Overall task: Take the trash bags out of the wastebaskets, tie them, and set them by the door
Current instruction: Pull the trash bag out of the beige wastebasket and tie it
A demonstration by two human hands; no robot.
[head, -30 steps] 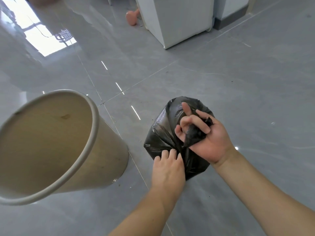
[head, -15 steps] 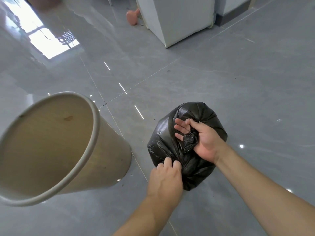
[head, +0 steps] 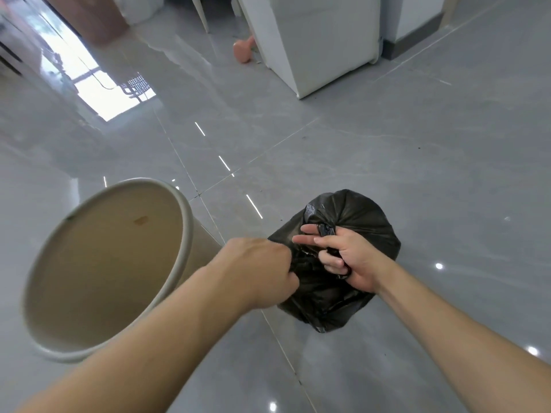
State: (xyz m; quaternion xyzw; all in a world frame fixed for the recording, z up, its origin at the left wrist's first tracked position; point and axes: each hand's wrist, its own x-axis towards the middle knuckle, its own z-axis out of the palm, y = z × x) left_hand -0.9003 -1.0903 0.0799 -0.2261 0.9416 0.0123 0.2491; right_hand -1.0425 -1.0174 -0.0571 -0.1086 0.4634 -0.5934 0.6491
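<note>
Left hand [head: 262, 272] is fisting the trash bag [head: 354, 216] neck; right hand [head: 348, 257] fingers are gripping its twisted ends. Bag is hanging above floor, beside emptied wastebasket [head: 185, 216]. Risk: thin plastic tearing w/ overpull, or knot slipping loose.

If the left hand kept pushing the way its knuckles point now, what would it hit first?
The left hand already grips the black trash bag; pushing on, it would likely meet the right hand holding the gathered neck, though depth is hard to judge.
</note>
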